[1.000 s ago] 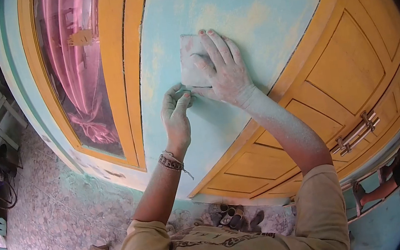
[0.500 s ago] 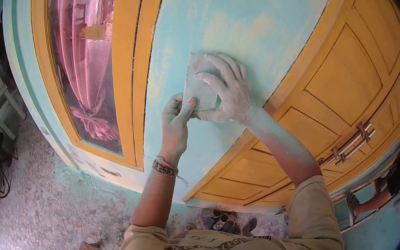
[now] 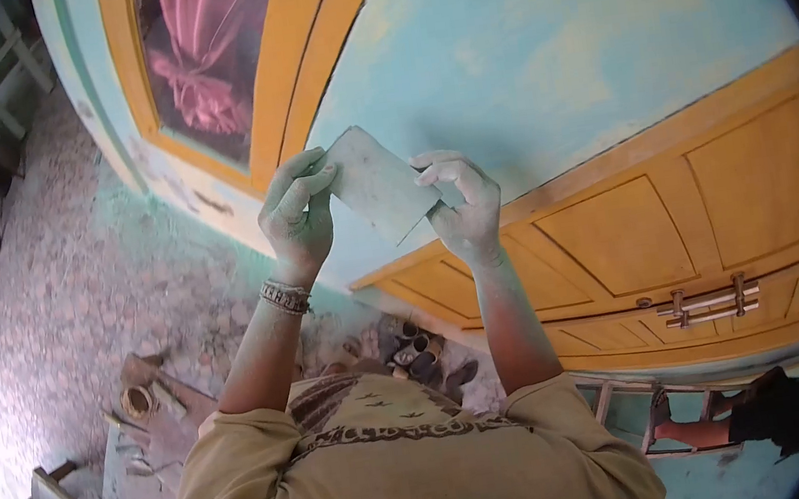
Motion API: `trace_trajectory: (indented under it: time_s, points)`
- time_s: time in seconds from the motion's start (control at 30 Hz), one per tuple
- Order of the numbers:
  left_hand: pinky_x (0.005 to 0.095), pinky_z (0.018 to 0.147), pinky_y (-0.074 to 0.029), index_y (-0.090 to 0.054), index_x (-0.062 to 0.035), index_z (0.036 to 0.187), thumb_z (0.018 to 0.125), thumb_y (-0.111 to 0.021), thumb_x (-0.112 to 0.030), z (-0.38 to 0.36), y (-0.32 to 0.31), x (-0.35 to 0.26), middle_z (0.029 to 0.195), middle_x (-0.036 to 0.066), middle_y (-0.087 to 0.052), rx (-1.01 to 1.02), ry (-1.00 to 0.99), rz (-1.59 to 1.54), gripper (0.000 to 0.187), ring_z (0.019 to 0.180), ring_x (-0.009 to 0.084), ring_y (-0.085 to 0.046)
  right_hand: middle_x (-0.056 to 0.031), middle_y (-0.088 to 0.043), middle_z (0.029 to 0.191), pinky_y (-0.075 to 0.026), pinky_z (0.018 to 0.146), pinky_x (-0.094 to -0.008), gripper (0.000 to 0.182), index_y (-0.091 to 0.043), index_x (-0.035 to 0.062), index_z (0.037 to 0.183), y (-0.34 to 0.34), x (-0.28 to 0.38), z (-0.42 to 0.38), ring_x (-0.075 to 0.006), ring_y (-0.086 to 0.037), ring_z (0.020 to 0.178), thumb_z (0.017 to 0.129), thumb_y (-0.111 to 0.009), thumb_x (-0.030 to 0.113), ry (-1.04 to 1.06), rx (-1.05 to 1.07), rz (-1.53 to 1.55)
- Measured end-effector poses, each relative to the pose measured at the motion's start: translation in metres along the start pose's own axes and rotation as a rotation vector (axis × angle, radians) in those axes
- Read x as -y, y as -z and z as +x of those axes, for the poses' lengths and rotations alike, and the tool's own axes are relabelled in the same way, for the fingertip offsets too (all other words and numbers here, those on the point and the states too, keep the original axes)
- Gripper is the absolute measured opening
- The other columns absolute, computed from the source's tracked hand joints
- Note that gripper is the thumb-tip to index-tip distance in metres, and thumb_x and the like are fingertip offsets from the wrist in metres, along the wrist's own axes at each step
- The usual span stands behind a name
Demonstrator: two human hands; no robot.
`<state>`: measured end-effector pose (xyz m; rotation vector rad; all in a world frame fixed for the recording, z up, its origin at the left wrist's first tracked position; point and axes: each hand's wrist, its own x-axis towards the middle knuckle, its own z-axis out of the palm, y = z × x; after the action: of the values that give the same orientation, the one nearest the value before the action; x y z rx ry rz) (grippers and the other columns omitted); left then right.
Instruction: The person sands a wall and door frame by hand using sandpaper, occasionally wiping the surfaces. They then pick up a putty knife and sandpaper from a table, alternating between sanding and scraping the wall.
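Note:
A dusty, pale grey-green sheet of sandpaper (image 3: 376, 184) is stretched between both hands in front of the light blue wall (image 3: 533, 40). My left hand (image 3: 298, 207) pinches its left edge between thumb and fingers. On the opposite edge, my right hand (image 3: 463, 196) grips the right corner with thumb and fingertips. Pale dust coats both hands and forearms. The wall beside them has cream-coloured patches, and the sheet is held apart from it. A woven bracelet (image 3: 285, 297) circles my left wrist.
To the left is an orange window frame (image 3: 289, 62) with a pink curtain (image 3: 201, 84) behind glass. Orange panelled doors (image 3: 619, 231) stand at right. Another person's leg (image 3: 691, 433) rests on a ladder (image 3: 618, 413) at lower right. Shoes (image 3: 418, 348) and tools lie on the floor.
Both hands have come down and away from the wall with the sandpaper. My right hand has moved from lying over the sheet to gripping its right edge. The view has tilted downward.

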<state>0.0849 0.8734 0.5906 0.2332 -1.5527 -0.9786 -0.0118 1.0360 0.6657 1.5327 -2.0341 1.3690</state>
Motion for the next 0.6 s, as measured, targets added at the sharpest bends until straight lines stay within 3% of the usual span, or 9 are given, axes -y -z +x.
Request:
trace_trajectory:
  time_s: [0.13,0.23,0.3,0.37,0.4,0.53,0.6]
  points:
    - [0.03,0.073,-0.056,-0.067,-0.0044,0.083,0.076,-0.074,0.006,-0.015,0.022,0.011,0.099,0.012,-0.07,-0.058,0.044,0.103,0.015,0.086,0.0234,-0.07,-0.0123,-0.069,0.093,-0.054,0.075,-0.0319,0.019,-0.063,0.0054,0.084,-0.03,0.001,-0.019,-0.0248,-0.069,0.087,0.073,-0.07,-0.009,0.078,0.014,-0.084]
    - [0.0292,0.07,-0.055,-0.067,-0.0051,0.088,0.075,-0.075,0.006,-0.034,0.038,0.036,0.098,0.012,-0.07,0.05,0.063,0.096,0.018,0.081,0.0214,-0.069,-0.011,-0.07,0.093,-0.054,0.074,-0.0305,0.015,-0.063,0.0042,0.085,-0.054,-0.012,-0.047,-0.0199,-0.069,0.087,0.076,-0.069,-0.007,-0.088,0.035,0.024]
    - [0.0293,0.073,-0.054,-0.069,-0.0048,0.097,0.079,-0.077,-0.005,-0.058,0.054,0.031,0.093,0.009,-0.07,0.167,0.508,0.038,0.02,0.08,0.0165,-0.067,-0.0098,-0.07,0.092,-0.053,0.074,-0.0294,0.013,-0.063,0.0027,0.087,-0.061,-0.009,-0.075,-0.017,-0.067,0.085,0.078,-0.068,-0.006,-0.408,0.08,0.104]
    - [0.0278,0.071,-0.053,-0.064,-0.0032,0.115,0.086,-0.074,-0.017,-0.096,0.072,0.045,0.096,0.005,-0.07,0.301,0.774,-0.089,0.034,0.08,0.012,-0.064,-0.0088,-0.07,0.092,-0.053,0.074,-0.0284,0.012,-0.062,0.0011,0.09,-0.072,-0.012,-0.098,-0.0147,-0.066,0.084,0.081,-0.069,-0.003,-0.622,0.127,0.228]
    - [0.027,0.072,-0.052,-0.063,-0.0018,0.117,0.088,-0.073,-0.017,-0.122,0.079,0.051,0.096,0.005,-0.07,0.337,0.885,-0.204,0.034,0.08,0.0115,-0.064,-0.0084,-0.069,0.091,-0.052,0.074,-0.0281,0.012,-0.062,0.0003,0.091,-0.077,-0.015,-0.113,-0.0138,-0.065,0.083,0.082,-0.069,-0.002,-0.679,0.143,0.312]
    - [0.0261,0.067,-0.051,-0.066,0.0003,0.104,0.089,-0.071,-0.015,-0.207,0.11,0.049,0.079,0.003,-0.065,0.218,1.205,-0.666,0.022,0.072,0.0084,-0.06,-0.0079,-0.067,0.09,-0.051,0.075,-0.0277,0.018,-0.06,-0.0006,0.097,-0.103,-0.024,-0.161,-0.0132,-0.063,0.078,0.085,-0.072,0.004,-0.921,0.379,0.471]
    - [0.0252,0.067,-0.05,-0.066,0.0011,0.102,0.09,-0.07,-0.014,-0.243,0.129,0.035,0.077,0.001,-0.064,0.1,1.216,-0.575,0.019,0.071,0.0073,-0.059,-0.0076,-0.067,0.091,-0.051,0.074,-0.0256,0.022,-0.06,-0.0008,0.1,-0.115,-0.029,-0.181,-0.0122,-0.063,0.078,0.085,-0.074,0.006,-0.975,0.503,0.495]
